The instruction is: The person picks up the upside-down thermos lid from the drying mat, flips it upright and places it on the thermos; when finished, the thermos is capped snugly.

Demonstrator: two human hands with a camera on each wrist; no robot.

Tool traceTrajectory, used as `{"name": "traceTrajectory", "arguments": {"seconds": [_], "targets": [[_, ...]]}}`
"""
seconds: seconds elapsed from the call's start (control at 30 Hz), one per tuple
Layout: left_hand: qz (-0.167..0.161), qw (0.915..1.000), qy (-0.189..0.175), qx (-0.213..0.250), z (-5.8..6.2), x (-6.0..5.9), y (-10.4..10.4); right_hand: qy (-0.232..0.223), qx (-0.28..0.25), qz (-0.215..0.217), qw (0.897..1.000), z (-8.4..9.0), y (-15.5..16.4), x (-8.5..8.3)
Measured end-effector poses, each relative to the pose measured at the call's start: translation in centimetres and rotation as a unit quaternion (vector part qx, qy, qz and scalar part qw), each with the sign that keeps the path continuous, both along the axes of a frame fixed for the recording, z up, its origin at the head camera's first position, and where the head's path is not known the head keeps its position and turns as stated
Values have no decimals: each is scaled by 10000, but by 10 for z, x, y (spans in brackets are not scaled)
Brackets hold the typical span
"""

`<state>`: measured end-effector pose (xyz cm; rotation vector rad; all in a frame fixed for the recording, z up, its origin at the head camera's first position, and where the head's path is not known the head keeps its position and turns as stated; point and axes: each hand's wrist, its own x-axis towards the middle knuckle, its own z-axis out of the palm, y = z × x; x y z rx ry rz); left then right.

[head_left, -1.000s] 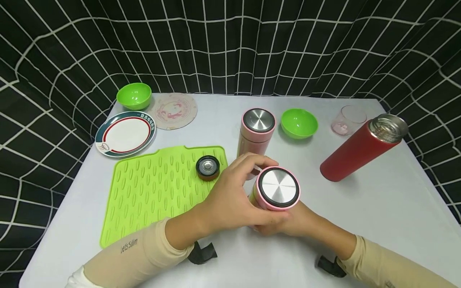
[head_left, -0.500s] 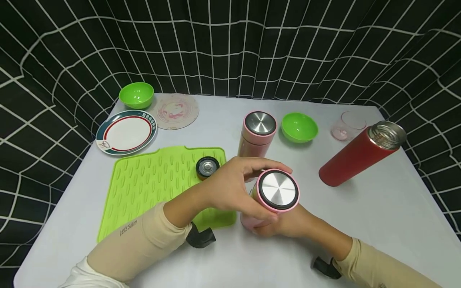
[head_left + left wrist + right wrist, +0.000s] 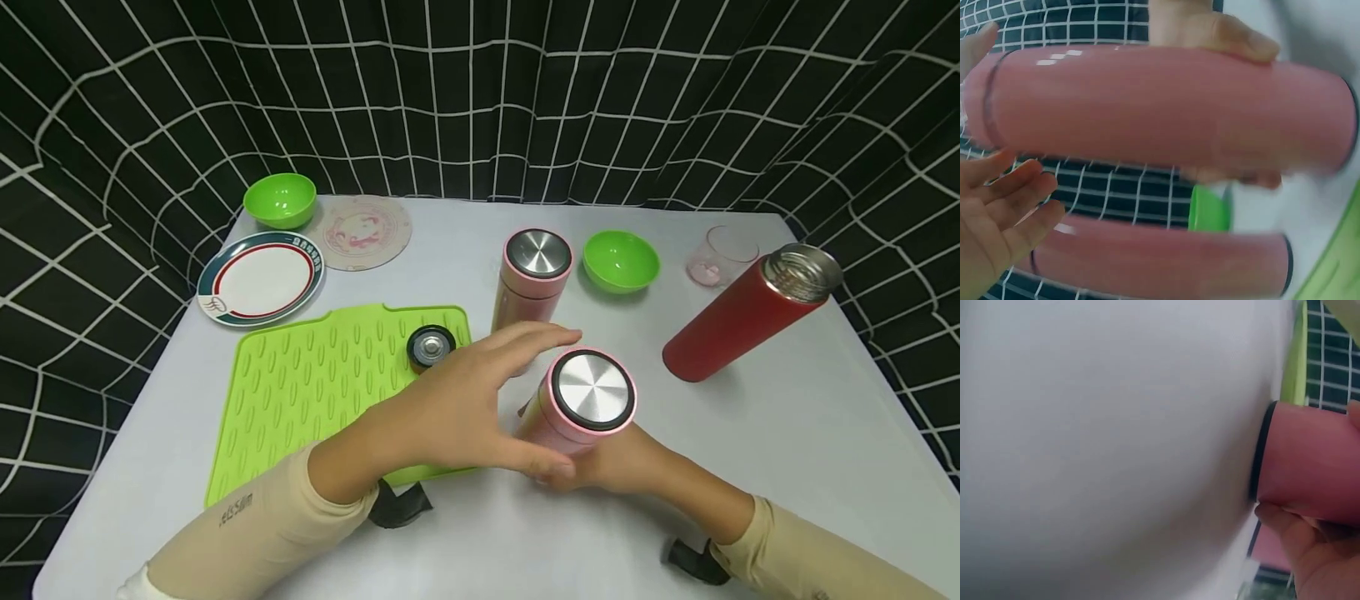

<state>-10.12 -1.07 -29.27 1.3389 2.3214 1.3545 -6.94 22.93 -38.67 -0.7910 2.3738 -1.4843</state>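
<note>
Two pink flasks stand out on the white table [image 3: 787, 433]: one upright at the back [image 3: 534, 279], and a nearer pink flask [image 3: 577, 408] that I have tilted just above the tabletop near the front middle, its steel lid [image 3: 592, 390] facing up toward the head camera. My right hand [image 3: 611, 462] grips this flask low on its body from underneath; in the left wrist view its thumb and fingers [image 3: 1235, 37] curl round the pink wall, and the right wrist view shows fingers [image 3: 1300, 540] pressed under the flask close to its black-rimmed end. My left hand [image 3: 465, 408] hovers just beside the flask near the lid, fingers spread and fairly straight, the thumb low by the flask's side; from the head view I cannot tell whether the thumb touches it. In the left wrist view those fingers [image 3: 1004, 212] are loose and apart from the flask, holding nothing.

Just left of the hands lies a green mat [image 3: 315, 392] with a small dark round cap [image 3: 431, 346] resting on its far right corner. Behind the mat sit a plate [image 3: 261, 277], a round coaster [image 3: 363, 231] and a green bowl [image 3: 280, 200]. A second green bowl [image 3: 621, 260] stands just right of the upright pink flask, then a clear glass [image 3: 722, 254], and a red flask [image 3: 750, 312], open-topped, near the right edge.
</note>
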Motion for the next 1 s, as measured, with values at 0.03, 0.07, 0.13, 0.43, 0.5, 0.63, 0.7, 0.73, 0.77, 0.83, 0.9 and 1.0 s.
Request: {"name": "traceTrajectory", "arguments": {"seconds": [0.03,0.07,0.13,0.43,0.5,0.63,0.7,0.73,0.77,0.83,0.9,1.0], "targets": [[-17,9999,53,-89,0,0,-5,-45,3,-131,9999,1,4,1],[-32,9999,73,-145,-1,0,-11,-72,-37,-260,9996,2,9,2],[18,9998,3,-180,-5,-2,-24,-176,-147,-408,9989,3,18,1],[943,9942,-481,-200,-28,-33,-81,11,328,-1564,9872,5,52,-17],[1114,9913,-518,-482,-34,-41,-88,-82,440,-1878,9812,7,56,-23],[1352,9829,-505,-1140,-49,-55,-97,-196,697,-2314,9702,9,59,-39],[1452,9774,-485,-1457,-56,-61,-98,-291,829,-2461,9653,9,60,-47],[1498,9744,-468,-1608,-59,-64,-98,-350,880,-2503,9635,10,59,-51],[1541,9714,-443,-1753,-62,-67,-98,-401,922,-2538,9620,10,59,-55],[1607,9650,-350,-2042,-68,-73,-97,-480,1034,-2585,9593,11,59,-61],[1622,9599,-228,-2274,-74,-79,-94,-542,1036,-2568,9594,12,59,-67],[1565,9538,-119,-2563,-79,-85,-92,-620,948,-2509,9614,13,60,-73]]}}
